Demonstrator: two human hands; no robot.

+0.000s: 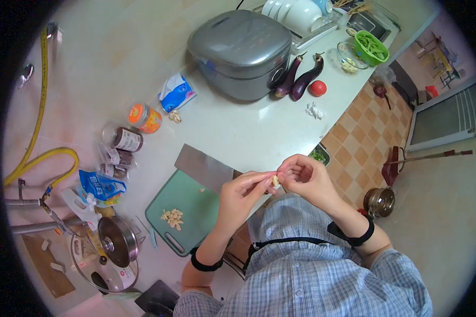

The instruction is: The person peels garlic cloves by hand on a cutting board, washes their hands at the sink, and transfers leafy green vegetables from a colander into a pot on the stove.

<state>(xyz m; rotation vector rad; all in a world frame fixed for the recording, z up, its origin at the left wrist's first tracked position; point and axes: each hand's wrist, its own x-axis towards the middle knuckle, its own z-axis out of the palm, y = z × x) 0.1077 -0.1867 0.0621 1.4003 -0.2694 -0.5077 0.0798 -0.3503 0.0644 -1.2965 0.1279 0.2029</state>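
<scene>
Between my fingertips, in front of my chest, is a small pale piece that looks like a garlic clove (275,180). My left hand (243,195) pinches it from one side, and my right hand (304,178) has its fingertips closed against it from the other. Below and to the left of my hands lies a green cutting board (190,203) with a small pile of peeled cloves (172,218) on it. A cleaver (203,168) rests across the board's upper edge, its handle partly hidden behind my left hand.
A grey rice cooker (243,53) stands at the back, beside two eggplants (305,79) and a tomato (318,88). Jars (128,138), a tissue pack (176,93) and a lidded pot (119,240) line the left side. A green basket (372,48) sits at the far right.
</scene>
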